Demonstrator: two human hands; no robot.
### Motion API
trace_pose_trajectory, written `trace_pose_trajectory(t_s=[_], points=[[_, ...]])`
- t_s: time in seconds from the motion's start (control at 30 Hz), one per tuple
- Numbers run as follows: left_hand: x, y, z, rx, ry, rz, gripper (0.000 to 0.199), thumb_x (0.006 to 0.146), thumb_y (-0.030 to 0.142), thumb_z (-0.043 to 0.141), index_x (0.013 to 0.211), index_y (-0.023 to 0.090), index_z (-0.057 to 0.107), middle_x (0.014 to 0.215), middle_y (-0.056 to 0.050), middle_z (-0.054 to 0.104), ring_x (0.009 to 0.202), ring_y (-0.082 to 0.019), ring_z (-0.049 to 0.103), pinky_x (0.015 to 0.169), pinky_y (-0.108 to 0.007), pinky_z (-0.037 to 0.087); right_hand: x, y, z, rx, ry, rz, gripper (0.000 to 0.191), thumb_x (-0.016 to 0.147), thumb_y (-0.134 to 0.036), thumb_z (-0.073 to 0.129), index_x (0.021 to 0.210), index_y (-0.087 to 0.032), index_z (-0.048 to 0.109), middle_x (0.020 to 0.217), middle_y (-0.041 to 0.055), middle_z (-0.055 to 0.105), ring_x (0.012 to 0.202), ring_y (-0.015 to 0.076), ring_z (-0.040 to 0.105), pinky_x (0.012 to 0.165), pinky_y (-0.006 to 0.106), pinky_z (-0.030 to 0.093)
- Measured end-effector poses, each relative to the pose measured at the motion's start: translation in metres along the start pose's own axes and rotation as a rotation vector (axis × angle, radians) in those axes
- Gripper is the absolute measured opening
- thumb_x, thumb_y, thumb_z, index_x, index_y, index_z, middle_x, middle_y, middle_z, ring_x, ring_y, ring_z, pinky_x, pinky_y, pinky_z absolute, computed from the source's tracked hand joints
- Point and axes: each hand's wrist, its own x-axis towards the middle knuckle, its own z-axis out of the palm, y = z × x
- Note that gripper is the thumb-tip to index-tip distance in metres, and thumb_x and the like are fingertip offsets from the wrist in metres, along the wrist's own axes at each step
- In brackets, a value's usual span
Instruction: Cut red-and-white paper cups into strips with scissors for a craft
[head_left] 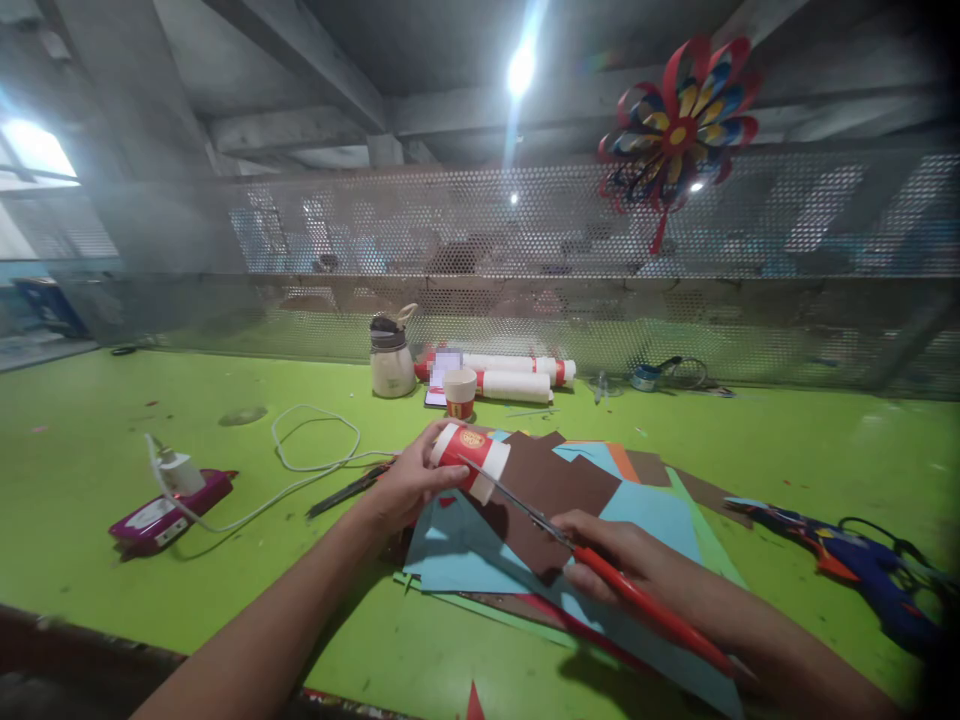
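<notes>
My left hand (421, 474) is wrapped round a red and white paper cup (491, 462), which lies tilted on its side above the paper pile. In my right hand (611, 555) are scissors (637, 602) with long red handles. Their metal blades point up and left, and the tip reaches the cup's red side. Brown sheets (540, 485) and light blue sheets (450, 550) of paper are spread beneath both hands.
A second cup (460, 393), a phone, stacked white cups (517, 386) and a bottle (391, 362) stand at the back. On the left are a purple power strip (169, 512), a white cable and black-bladed scissors (349, 490). A blue glue gun (855, 570) lies right.
</notes>
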Motion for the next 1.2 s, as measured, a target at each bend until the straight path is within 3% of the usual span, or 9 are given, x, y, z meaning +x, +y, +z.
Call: trace_pose_trajectory(t_s=[0.17, 0.37, 0.5, 0.63, 0.8, 1.0, 1.2], points=[[0.000, 0.006, -0.006, -0.012, 0.058, 0.011, 0.062, 0.065, 0.018, 0.078, 0.119, 0.022, 0.048, 0.098, -0.005, 0.067, 0.085, -0.021, 0.065, 0.079, -0.033, 0.050, -0.001, -0.003, -0.004, 0.006, 0.014, 0.024, 0.031, 0.094, -0.048, 0.042, 0.106, -0.023, 0.055, 0.083, 0.0012, 0.058, 0.073, 0.0159, 0.050, 0.066, 0.027, 0.042], [-0.001, 0.013, -0.006, -0.025, 0.027, 0.014, 0.049, 0.067, 0.022, 0.075, 0.110, 0.020, 0.051, 0.102, -0.008, 0.066, 0.087, -0.023, 0.065, 0.076, -0.035, 0.050, -0.004, -0.003, 0.000, 0.051, 0.069, 0.016, 0.022, 0.096, -0.034, 0.041, 0.111, -0.024, 0.055, 0.098, 0.0043, 0.063, 0.086, 0.0191, 0.056, 0.070, 0.028, 0.044], [0.000, 0.013, -0.014, 0.104, 0.026, 0.012, 0.046, 0.065, 0.019, 0.078, 0.105, 0.020, 0.055, 0.104, -0.008, 0.067, 0.090, -0.023, 0.064, 0.078, -0.035, 0.050, -0.004, 0.002, -0.002, -0.034, 0.091, 0.075, 0.030, 0.095, -0.042, 0.042, 0.114, -0.022, 0.054, 0.100, 0.0067, 0.064, 0.087, 0.0218, 0.058, 0.072, 0.031, 0.045], [0.001, 0.011, -0.019, 0.240, -0.044, -0.019, 0.059, 0.067, 0.020, 0.077, 0.122, 0.021, 0.055, 0.110, -0.010, 0.067, 0.097, -0.026, 0.063, 0.084, -0.038, 0.048, -0.005, 0.004, -0.009, -0.111, 0.077, 0.126, 0.039, 0.092, -0.048, 0.046, 0.121, -0.023, 0.051, 0.098, 0.0049, 0.063, 0.084, 0.0207, 0.058, 0.077, 0.033, 0.046], [0.002, 0.011, -0.019, 0.348, -0.073, -0.012, 0.048, 0.067, 0.023, 0.076, 0.114, 0.020, 0.064, 0.107, -0.011, 0.069, 0.094, -0.027, 0.064, 0.086, -0.042, 0.047, -0.009, 0.010, -0.013, -0.136, 0.076, 0.163, 0.048, 0.088, -0.056, 0.049, 0.123, -0.022, 0.051, 0.109, 0.0069, 0.060, 0.095, 0.0226, 0.057, 0.084, 0.035, 0.045], [0.005, 0.007, -0.017, 0.443, -0.011, 0.085, 0.049, 0.069, 0.023, 0.074, 0.117, 0.019, 0.062, 0.117, -0.013, 0.066, 0.098, -0.026, 0.064, 0.085, -0.042, 0.050, -0.009, 0.019, -0.015, -0.174, 0.108, 0.183, 0.055, 0.086, -0.058, 0.051, 0.126, -0.021, 0.048, 0.119, 0.0096, 0.056, 0.105, 0.0248, 0.054, 0.090, 0.038, 0.043], [0.005, 0.004, -0.012, 0.813, 0.077, 0.318, 0.047, 0.072, 0.019, 0.067, 0.118, 0.020, 0.062, 0.121, -0.013, 0.062, 0.103, -0.025, 0.061, 0.088, -0.040, 0.049, -0.006, 0.022, -0.014, -0.202, 0.146, 0.163, 0.053, 0.086, -0.057, 0.052, 0.125, -0.021, 0.049, 0.118, 0.0095, 0.057, 0.104, 0.0243, 0.055, 0.090, 0.039, 0.044]])
